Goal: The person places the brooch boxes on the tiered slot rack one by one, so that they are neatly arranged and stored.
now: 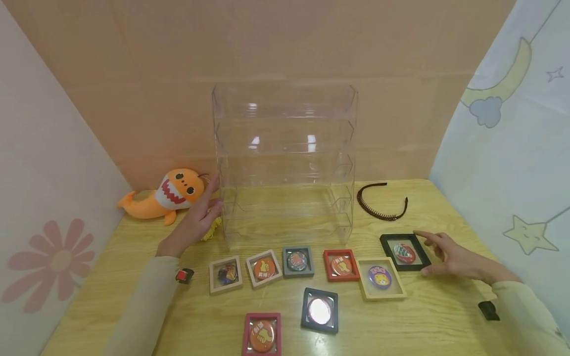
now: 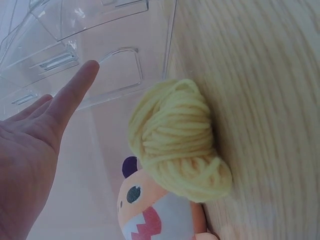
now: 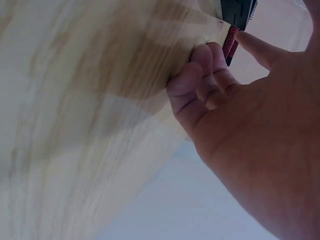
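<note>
My left hand (image 1: 198, 217) rests with straight fingers along the left side of a clear acrylic display rack (image 1: 285, 193) that stands upright. Beside that hand, a ball of yellow yarn (image 2: 175, 142) lies on the table, partly hidden by the hand in the head view. At the right, my right hand (image 1: 454, 257) holds a black display frame (image 1: 387, 244) by its right side, index finger at the far corner and thumb at the near one. Inside this frame is a round red-and-green badge (image 1: 404, 252). The other fingers curl near the tabletop.
Several framed badges lie before the rack, including a cream frame (image 1: 362, 291) beside the black one, a red frame (image 1: 327, 269) and a magenta frame (image 1: 246, 336). An orange plush shark (image 1: 156, 202) sits back left; a dark headband (image 1: 376, 213) lies right of the rack.
</note>
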Tool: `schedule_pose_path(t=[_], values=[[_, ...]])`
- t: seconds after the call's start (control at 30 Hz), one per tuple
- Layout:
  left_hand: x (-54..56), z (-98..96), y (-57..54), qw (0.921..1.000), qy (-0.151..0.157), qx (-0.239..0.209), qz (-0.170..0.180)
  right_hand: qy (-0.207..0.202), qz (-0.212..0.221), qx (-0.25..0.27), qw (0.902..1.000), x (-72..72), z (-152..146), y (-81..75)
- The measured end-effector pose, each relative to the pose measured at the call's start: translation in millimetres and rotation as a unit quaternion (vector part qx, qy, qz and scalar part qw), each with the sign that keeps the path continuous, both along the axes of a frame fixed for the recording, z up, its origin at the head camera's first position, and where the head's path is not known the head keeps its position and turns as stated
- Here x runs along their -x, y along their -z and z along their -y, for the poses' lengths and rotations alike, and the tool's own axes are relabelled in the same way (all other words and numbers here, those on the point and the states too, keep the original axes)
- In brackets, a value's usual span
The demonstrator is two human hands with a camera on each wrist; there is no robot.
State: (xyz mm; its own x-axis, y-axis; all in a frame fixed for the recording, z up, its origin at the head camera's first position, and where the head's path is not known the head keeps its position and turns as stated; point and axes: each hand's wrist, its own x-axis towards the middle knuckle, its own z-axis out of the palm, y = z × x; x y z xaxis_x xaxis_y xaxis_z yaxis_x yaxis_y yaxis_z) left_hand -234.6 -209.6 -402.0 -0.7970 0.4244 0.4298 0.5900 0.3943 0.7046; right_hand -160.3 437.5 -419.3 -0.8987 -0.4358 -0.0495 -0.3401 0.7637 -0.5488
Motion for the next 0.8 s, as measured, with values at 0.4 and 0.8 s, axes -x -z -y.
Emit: schedule_pose_path(t=[0.4,0.8], values=[[0.5,-1.8,-3.0,0.9999,-0.01,0.006,0.001,0.01,0.028,-0.009,0.9995,3.7,3.7,-3.6],[0.0,-1.0,-1.2,0.9999,-0.009,0.008,-0.004,-0.001,0.04,0.008,0.9992,5.2,-1.7,-5.4]])
